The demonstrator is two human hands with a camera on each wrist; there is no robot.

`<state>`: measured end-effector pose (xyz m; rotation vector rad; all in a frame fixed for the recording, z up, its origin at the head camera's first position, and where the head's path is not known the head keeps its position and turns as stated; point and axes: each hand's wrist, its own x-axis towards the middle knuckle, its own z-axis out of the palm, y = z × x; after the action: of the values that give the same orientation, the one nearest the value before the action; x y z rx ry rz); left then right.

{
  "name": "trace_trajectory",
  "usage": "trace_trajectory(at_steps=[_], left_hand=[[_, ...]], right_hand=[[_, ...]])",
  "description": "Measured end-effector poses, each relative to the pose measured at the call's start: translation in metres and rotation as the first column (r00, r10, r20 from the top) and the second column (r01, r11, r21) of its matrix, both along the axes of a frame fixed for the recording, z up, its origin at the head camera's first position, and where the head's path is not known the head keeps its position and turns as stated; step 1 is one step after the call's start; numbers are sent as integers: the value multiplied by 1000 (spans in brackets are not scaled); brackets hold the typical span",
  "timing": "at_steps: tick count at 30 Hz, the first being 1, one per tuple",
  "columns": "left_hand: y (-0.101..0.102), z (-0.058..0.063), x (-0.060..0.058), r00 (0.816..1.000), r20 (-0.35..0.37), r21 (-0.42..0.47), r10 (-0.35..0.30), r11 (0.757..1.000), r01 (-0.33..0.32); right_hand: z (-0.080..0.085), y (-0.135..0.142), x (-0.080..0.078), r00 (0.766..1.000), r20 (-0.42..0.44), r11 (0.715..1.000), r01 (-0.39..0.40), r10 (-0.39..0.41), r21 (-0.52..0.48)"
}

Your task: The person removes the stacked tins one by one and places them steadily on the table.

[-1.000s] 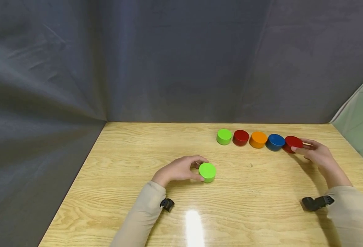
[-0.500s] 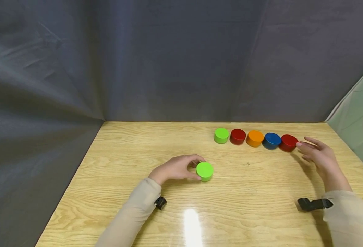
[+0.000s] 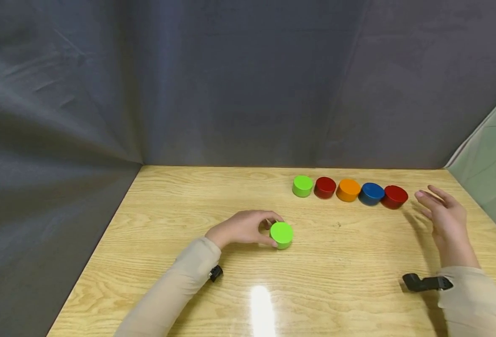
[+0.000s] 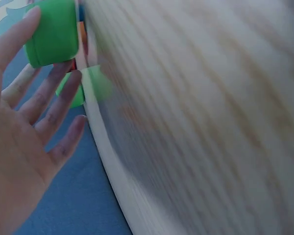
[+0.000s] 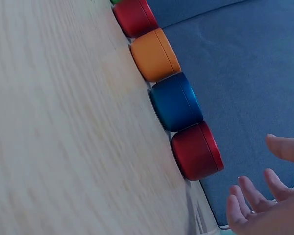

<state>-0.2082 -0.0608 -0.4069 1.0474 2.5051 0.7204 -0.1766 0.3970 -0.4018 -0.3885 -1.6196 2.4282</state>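
A bright green round lidded tin (image 3: 282, 234) is pinched between the thumb and fingers of my left hand (image 3: 244, 228), over the middle of the table. In the left wrist view this green tin (image 4: 53, 33) sits by the thumb, while the other fingers spread loosely. To the right, my right hand (image 3: 447, 217) hovers with relaxed fingers and nothing in them. Nearest to it is a dark red tin (image 3: 395, 196), the right end of a row. Seen from the right wrist, a gap separates the fingers from that red tin (image 5: 197, 151), whose lid seam shows.
Leftward from that red tin, the row holds a blue tin (image 3: 372, 194), an orange tin (image 3: 348, 190), another red tin (image 3: 325, 187) and a green tin (image 3: 302, 186). Behind the wooden table (image 3: 180, 196) hangs a dark grey cloth (image 3: 248, 93), which also covers the left side.
My right hand has let go of the end red tin and drawn back to the right. The left hand keeps hold of its green tin in nearly the same place.
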Motion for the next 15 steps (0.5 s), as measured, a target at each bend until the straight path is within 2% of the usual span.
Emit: trace_trajectory(at_steps=[5, 8, 15], left_hand=[[1, -1, -6, 998, -67, 1, -16, 1000, 16], [2, -1, -10, 996, -94, -5, -10, 1000, 10], [-1, 1, -23, 994, -83, -5, 74, 997, -74]], right_hand=[[2, -3, 3, 998, -65, 995, 14, -20, -95], [2, -5, 3, 996, -84, 993, 28, -38, -111], [2, -10, -1, 991, -127, 986, 13, -34, -166]])
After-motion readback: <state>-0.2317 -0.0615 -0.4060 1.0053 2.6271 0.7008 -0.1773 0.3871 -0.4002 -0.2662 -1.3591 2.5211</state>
